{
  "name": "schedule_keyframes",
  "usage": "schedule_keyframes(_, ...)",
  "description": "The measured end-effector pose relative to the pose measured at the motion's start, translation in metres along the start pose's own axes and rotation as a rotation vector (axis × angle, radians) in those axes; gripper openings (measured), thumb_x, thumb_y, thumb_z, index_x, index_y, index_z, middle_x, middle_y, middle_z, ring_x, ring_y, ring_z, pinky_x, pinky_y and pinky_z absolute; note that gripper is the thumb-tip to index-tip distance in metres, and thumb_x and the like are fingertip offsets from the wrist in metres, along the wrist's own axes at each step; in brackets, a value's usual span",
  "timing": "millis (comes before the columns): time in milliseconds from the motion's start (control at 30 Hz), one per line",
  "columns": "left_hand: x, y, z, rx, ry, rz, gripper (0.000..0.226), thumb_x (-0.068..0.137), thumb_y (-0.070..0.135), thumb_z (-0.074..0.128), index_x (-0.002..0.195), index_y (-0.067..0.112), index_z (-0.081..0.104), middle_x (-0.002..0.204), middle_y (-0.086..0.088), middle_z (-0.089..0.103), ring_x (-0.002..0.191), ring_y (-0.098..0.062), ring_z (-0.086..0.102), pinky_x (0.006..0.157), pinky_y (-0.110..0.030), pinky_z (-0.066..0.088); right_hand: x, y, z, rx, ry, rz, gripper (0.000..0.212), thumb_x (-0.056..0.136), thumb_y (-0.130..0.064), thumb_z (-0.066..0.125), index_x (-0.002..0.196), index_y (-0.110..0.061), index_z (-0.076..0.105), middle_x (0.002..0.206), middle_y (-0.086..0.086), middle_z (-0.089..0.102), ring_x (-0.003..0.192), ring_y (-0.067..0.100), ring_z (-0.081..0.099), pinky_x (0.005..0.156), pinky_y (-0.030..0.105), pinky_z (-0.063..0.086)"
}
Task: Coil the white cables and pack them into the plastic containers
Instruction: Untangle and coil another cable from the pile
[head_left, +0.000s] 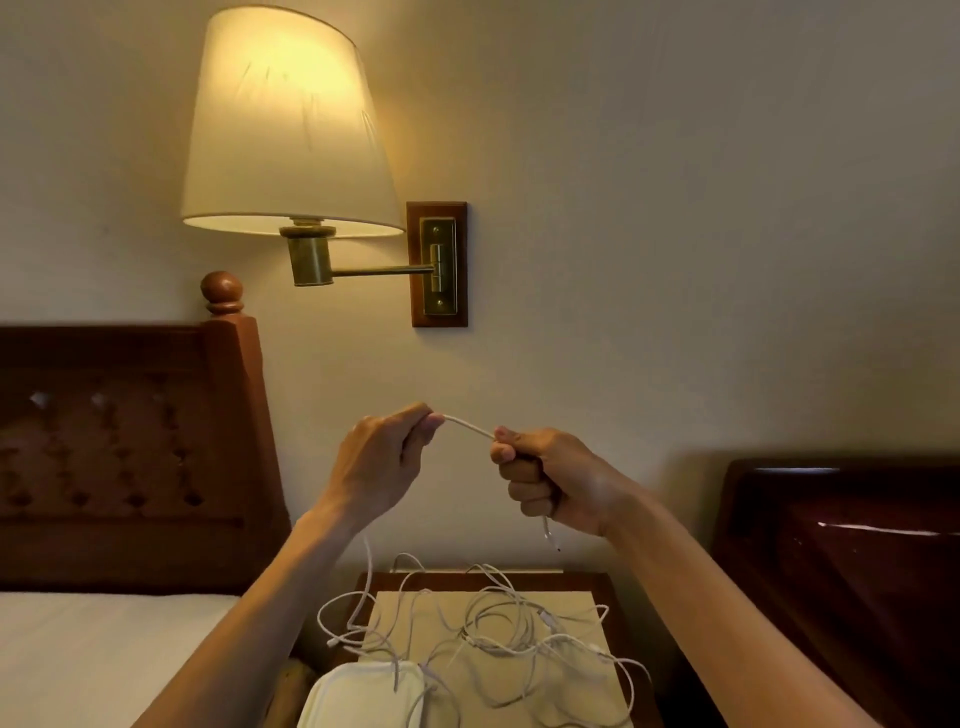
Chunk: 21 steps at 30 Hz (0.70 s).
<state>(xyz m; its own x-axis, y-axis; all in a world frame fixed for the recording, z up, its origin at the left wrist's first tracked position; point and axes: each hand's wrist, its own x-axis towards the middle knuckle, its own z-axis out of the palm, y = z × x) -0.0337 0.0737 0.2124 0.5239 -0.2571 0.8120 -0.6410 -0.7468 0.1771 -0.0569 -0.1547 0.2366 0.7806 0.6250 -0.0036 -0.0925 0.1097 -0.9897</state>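
- While raised in front of the cream wall (675, 208), left hand (382, 467) and right hand (550, 478) close together but not touching, joined by a short taut run of white cable (470, 427).
- Left hand: thumb and fingertips pinched on the cable at its upper right, back of the hand toward the camera.
- Right hand: curled into a fist round the same cable, knuckles facing left, a short free end with a small plug (549, 535) hanging out below the fist.
- From under the left wrist, cable dropping down toward the nightstand (608, 587).
- On the nightstand, a beige mat (400, 618) carrying a loose tangle of white cables (498, 629), loops crossing one another, some spilling over the left edge of the table and some toward the front right.
- At the bottom edge, between the forearms, a pale plastic container (358, 696) with rounded corners, partly cut off by the frame, a strand or two of cable lying across its top; open or lidded, cannot tell.
- To the left, a dark wooden headboard (130, 452) with a round knob on its post, white bedding (93, 654) below.
- To the right, a second dark glossy headboard (841, 561).
- On the wall above, a lit lamp (285, 124) with a cream shade on a brass swing arm, fixed to a wooden wall plate (439, 265).
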Motion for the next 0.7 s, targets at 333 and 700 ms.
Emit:
schedule_keyframes(333,-0.044,-0.016,0.032,-0.452,-0.047,-0.23,0.039,0.094,0.06,0.036,0.069,0.033,0.051,0.058,0.016,0.044,0.055,-0.001,0.038,0.054,-0.026,0.032,-0.017,-0.053,-0.028,0.547,0.043,-0.162,0.032,0.094,-0.026,0.036,0.066,-0.016,0.047,0.055,-0.009,0.011,0.045,0.009,0.006,0.039,0.022,0.007)
schedule_keyframes(700,-0.009,0.099,-0.011,-0.101,-0.793,0.064,0.048,0.101,0.046,0.036,0.068,0.013,0.048,0.059,0.001,0.048,0.052,-0.014,0.043,0.056,-0.033,0.037,-0.004,-0.033,-0.01,-0.053,0.259,-0.294,0.031,0.106,-0.021,0.035,0.091,-0.006,0.057,0.068,0.008,0.063,0.053,0.014,0.053,0.054,0.023,0.045)
